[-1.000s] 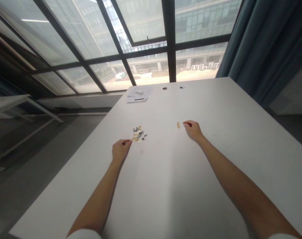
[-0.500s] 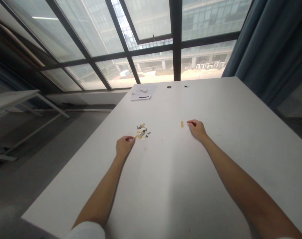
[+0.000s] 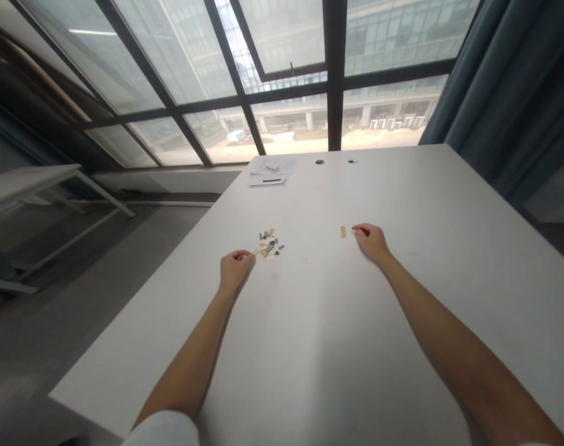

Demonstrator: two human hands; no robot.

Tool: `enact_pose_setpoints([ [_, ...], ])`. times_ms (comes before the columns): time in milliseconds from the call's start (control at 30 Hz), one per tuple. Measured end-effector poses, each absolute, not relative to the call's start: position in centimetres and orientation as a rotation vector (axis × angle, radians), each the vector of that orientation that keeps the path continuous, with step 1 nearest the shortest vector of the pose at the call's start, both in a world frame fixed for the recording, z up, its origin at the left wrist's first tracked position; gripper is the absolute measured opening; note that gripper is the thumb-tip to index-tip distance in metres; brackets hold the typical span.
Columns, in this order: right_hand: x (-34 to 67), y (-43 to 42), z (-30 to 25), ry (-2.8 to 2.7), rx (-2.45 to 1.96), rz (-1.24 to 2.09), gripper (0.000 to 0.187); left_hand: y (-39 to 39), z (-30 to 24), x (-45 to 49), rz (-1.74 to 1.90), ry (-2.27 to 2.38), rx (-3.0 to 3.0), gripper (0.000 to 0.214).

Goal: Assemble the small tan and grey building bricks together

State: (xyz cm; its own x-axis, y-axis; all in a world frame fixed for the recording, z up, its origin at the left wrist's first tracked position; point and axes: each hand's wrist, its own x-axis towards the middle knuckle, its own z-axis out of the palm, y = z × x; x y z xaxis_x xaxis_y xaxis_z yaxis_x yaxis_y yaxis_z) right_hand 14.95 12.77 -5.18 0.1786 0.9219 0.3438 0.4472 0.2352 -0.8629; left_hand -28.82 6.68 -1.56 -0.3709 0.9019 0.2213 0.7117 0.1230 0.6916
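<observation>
A small heap of tan and grey pieces (image 3: 269, 244) lies on the white table (image 3: 403, 322), left of centre. My left hand (image 3: 234, 268) rests just beside the heap, fingers curled in a pinch on a tan piece at its near edge. One single tan piece (image 3: 343, 231) lies apart to the right. My right hand (image 3: 371, 240) sits on the table just right of that piece, fingers closed, fingertips a short gap from it. What the right fingers hold, if anything, is too small to make out.
Some white papers (image 3: 270, 171) lie at the table's far edge, with two dark round cable holes (image 3: 320, 161) beside them. Large windows stand behind the table, a blue curtain (image 3: 509, 80) at right, and another white table (image 3: 26, 179) across the floor at left.
Both hands have stayed almost still on the table. The camera has shifted a little, so everything sits slightly further right in view.
</observation>
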Motion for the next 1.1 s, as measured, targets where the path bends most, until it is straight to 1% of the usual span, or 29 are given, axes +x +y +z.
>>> enact_pose_setpoints([
  [167, 14.8, 12.7, -5.2, -1.452, -1.367, 0.547, 0.033, 6.5, -0.1, -26.4, 1.196, 1.989, 1.517, 0.038],
  [333, 14.6, 12.5, -5.1, -1.434, -1.323, 0.477, 0.03, 6.3, 1.6, -21.2, 1.26, 1.65, 1.417, 0.036],
  [600, 14.0, 11.1, -3.4, -1.599, -1.072, 0.221, 0.02, 8.1, 3.1, -10.3, 1.118, 1.283, 1.151, 0.035],
  [667, 13.6, 10.6, -2.7, -1.633, -1.026, 0.172, 0.024, 8.9, 3.2, -7.7, 1.091, 1.153, 1.026, 0.037],
  [767, 13.1, 10.1, -2.1, -1.685, -0.985, 0.144, 0.041, 10.0, 3.2, -4.5, 1.063, 0.919, 0.835, 0.037],
  [833, 12.9, 9.9, -2.0, -1.698, -0.986, 0.133, 0.05, 10.7, 3.0, -3.2, 1.049, 0.828, 0.739, 0.036],
  [900, 12.8, 10.0, -2.1, -1.691, -0.996, 0.117, 0.051, 11.1, 2.8, -2.6, 1.042, 0.791, 0.677, 0.036],
  [1000, 12.7, 10.1, -2.3, -1.686, -1.002, 0.1, 0.047, 11.4, 2.6, -2.4, 1.027, 0.773, 0.623, 0.035],
  [1100, 12.6, 10.1, -2.4, -1.667, -1.013, 0.086, 0.049, 11.4, 2.6, -2.6, 1.007, 0.774, 0.601, 0.033],
])
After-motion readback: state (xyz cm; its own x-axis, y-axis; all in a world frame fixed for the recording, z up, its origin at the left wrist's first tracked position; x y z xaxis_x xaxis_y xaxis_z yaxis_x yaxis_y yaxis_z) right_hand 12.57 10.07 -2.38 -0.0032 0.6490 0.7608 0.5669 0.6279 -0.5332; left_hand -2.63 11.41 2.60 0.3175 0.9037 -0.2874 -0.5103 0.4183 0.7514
